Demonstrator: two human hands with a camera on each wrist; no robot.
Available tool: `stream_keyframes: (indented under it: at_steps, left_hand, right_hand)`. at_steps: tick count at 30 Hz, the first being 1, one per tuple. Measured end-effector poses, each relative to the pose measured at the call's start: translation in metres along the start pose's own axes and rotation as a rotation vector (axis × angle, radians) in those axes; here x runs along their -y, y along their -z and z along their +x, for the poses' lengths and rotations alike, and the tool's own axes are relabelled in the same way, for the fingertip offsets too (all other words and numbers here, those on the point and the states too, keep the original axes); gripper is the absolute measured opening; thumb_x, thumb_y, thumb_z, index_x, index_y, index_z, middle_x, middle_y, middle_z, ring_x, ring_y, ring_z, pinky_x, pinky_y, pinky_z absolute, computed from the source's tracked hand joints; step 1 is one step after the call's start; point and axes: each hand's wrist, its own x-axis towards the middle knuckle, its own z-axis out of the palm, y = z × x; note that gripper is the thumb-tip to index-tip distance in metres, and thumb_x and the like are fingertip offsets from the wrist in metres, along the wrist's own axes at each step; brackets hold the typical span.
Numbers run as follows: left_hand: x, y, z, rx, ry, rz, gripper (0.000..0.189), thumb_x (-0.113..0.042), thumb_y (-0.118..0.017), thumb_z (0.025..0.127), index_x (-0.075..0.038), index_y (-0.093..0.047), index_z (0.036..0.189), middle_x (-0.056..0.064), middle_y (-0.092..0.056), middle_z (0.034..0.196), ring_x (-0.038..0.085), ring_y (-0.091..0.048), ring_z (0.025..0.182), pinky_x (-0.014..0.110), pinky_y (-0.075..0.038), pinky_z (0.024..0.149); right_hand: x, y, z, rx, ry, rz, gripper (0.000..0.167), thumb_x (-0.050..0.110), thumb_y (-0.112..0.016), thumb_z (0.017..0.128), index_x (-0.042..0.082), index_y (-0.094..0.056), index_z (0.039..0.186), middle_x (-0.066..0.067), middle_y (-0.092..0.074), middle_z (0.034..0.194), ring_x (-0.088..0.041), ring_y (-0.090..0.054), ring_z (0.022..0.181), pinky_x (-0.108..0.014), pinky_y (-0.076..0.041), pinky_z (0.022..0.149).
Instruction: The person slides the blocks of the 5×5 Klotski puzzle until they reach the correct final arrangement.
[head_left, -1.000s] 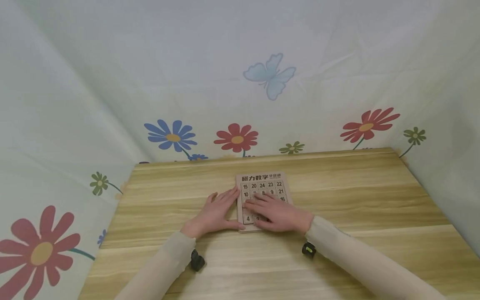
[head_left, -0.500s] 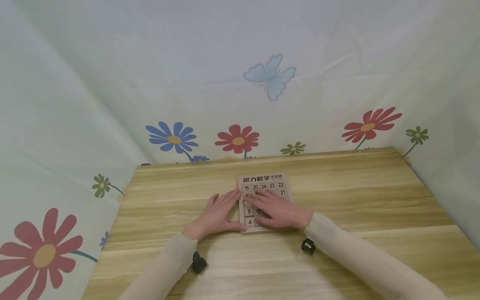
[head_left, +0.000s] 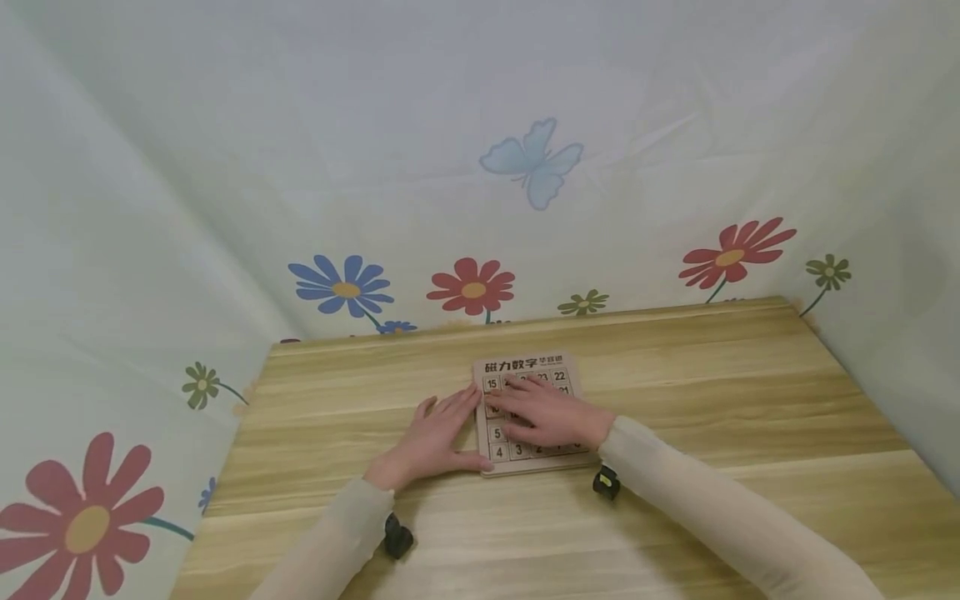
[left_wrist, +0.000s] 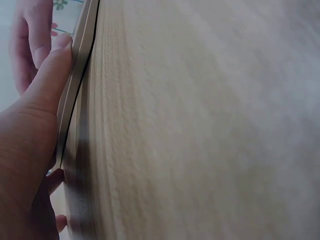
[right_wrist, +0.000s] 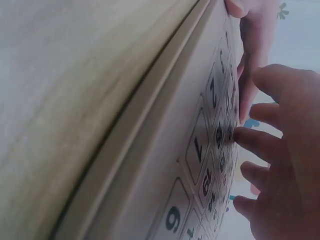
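A wooden number sliding puzzle (head_left: 525, 364), with dark numbered tiles and a printed heading, lies flat on the table. My left hand (head_left: 433, 437) is spread along its left side, fingertips at the left edge and thumb at the near left corner. In the left wrist view the thumb (left_wrist: 52, 72) lies against the board's edge (left_wrist: 80, 65). My right hand (head_left: 551, 411) stretches over the middle of the tiles from the right, covering several of them. The right wrist view shows its fingers (right_wrist: 262, 142) extended, one fingertip at the tile face, near the tile marked 1 (right_wrist: 197, 145).
The wood-grain table (head_left: 675, 375) extends around the puzzle on all sides. White cloth (head_left: 637, 83) printed with flowers and a butterfly hangs behind and beside it. A small black device is strapped at each wrist (head_left: 606, 482).
My right hand has slid toward the far rows of tiles, uncovering more of the near row. The left hand stays at the puzzle's left edge. The head view has shifted slightly.
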Motion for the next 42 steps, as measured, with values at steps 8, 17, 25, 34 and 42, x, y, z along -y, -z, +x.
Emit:
stream_keyframes:
  at_steps: [8, 17, 25, 34, 42]
  left_hand:
    - [-0.004, 0.003, -0.001, 0.018, 0.005, -0.007, 0.121, -0.082, -0.065, 0.082, -0.012, -0.018, 0.168, 0.004, -0.016, 0.174, 0.026, -0.023, 0.158, 0.066, -0.014, 0.124]
    - [-0.001, 0.001, 0.0, 0.011, 0.009, 0.002, 0.121, -0.083, -0.064, 0.081, -0.013, -0.018, 0.168, 0.003, -0.016, 0.175, 0.023, -0.022, 0.159, 0.063, -0.014, 0.124]
    - [0.0, 0.0, 0.0, 0.004, 0.005, -0.002, 0.121, -0.084, -0.064, 0.081, -0.013, -0.02, 0.168, 0.004, -0.018, 0.174, 0.025, -0.024, 0.158, 0.065, -0.014, 0.124]
    - [0.001, -0.002, 0.001, -0.001, 0.008, 0.002, 0.122, -0.086, -0.062, 0.08, -0.014, -0.019, 0.168, 0.003, -0.017, 0.174, 0.025, -0.023, 0.158, 0.064, -0.014, 0.124]
    - [0.002, -0.001, 0.001, 0.007, 0.01, 0.01, 0.123, -0.087, -0.061, 0.08, -0.014, -0.017, 0.168, 0.003, -0.015, 0.175, 0.024, -0.022, 0.159, 0.063, -0.013, 0.125]
  right_hand:
    - [-0.004, -0.006, 0.005, 0.015, -0.025, -0.068, 0.064, 0.042, -0.049, 0.109, 0.016, -0.032, 0.165, -0.013, -0.031, 0.169, -0.036, -0.023, 0.158, -0.06, -0.017, 0.126]
    - [-0.003, 0.001, -0.002, -0.024, -0.02, -0.021, 0.053, 0.035, -0.052, 0.109, 0.016, -0.048, 0.157, -0.011, -0.052, 0.157, -0.035, -0.043, 0.148, -0.061, -0.025, 0.123]
    - [-0.008, -0.004, -0.004, -0.09, -0.037, -0.123, 0.057, 0.039, -0.053, 0.107, 0.01, -0.048, 0.156, -0.014, -0.05, 0.158, -0.039, -0.041, 0.148, -0.065, -0.027, 0.121]
    - [-0.009, -0.004, -0.009, -0.113, -0.078, -0.09, 0.059, 0.04, -0.054, 0.107, 0.011, -0.046, 0.158, -0.01, -0.051, 0.158, -0.039, -0.038, 0.15, -0.064, -0.022, 0.123]
    - [-0.012, -0.003, -0.013, -0.186, -0.11, -0.164, 0.054, 0.033, -0.058, 0.106, 0.007, -0.052, 0.153, -0.014, -0.056, 0.152, -0.042, -0.043, 0.147, -0.066, -0.024, 0.122]
